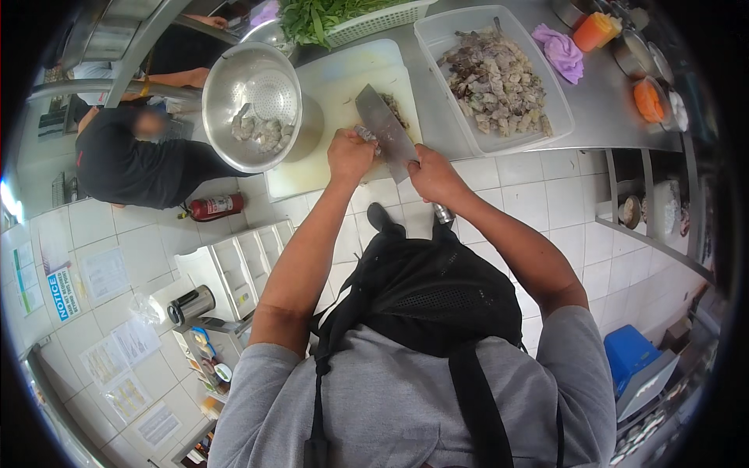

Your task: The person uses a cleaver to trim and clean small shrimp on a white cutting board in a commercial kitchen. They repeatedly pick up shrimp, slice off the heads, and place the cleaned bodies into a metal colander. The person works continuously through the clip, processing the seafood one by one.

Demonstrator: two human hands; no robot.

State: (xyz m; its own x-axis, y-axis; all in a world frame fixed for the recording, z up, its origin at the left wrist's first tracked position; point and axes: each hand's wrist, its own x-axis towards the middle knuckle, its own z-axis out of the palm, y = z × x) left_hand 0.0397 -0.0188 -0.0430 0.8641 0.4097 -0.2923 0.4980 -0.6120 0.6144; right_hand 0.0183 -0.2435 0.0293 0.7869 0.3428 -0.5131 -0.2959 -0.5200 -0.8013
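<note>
My left hand (349,157) grips a raw shrimp (367,136) over the white cutting board (319,175). In my right hand (434,174) is a cleaver (386,131), its broad blade slanting up and left, close beside the shrimp. A small heap of dark scraps (395,108) lies on the board just behind the blade. Left of my hands, a steel colander (275,76) with several shrimp (266,134) in it rests on top of a pot (310,131). To the right, a translucent plastic tub (468,131) holds a large pile of shrimp (497,88).
A pale green basket (374,23) of leafy greens (322,17) stands behind the board. A purple cloth (559,52), an orange squeeze bottle (588,35) and metal containers are at the right. A co-worker in black (129,158) bends at the left, near a fire extinguisher (216,207).
</note>
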